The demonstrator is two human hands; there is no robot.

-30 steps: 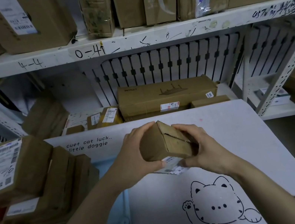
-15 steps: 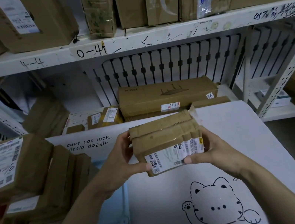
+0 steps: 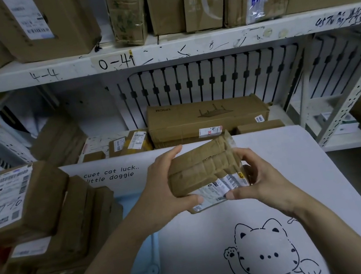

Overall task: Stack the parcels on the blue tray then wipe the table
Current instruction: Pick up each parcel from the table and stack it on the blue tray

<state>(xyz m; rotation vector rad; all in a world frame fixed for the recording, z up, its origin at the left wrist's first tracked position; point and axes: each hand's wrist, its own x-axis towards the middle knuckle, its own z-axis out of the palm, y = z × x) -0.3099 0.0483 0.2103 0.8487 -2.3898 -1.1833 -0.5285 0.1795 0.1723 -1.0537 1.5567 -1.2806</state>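
Observation:
A small crumpled brown parcel (image 3: 201, 169) with a white label on its near side is held in the air above the white table (image 3: 300, 176). My left hand (image 3: 161, 187) grips its left end and my right hand (image 3: 256, 179) grips its right end, thumbs on the label. To the left, a leaning stack of brown parcels (image 3: 46, 226) sits on the blue tray (image 3: 148, 262), which shows only at its near right corner.
The table carries a cat drawing (image 3: 268, 251) and printed words. Behind it, a shelf unit holds a long flat carton (image 3: 207, 118) and small boxes; an upper shelf (image 3: 160, 49) bears several cartons. A slotted metal post (image 3: 353, 93) rises at the right.
Both hands turned the parcel over, bringing its label to the near side, and then tilted and lowered it slightly. The stack on the tray stayed put.

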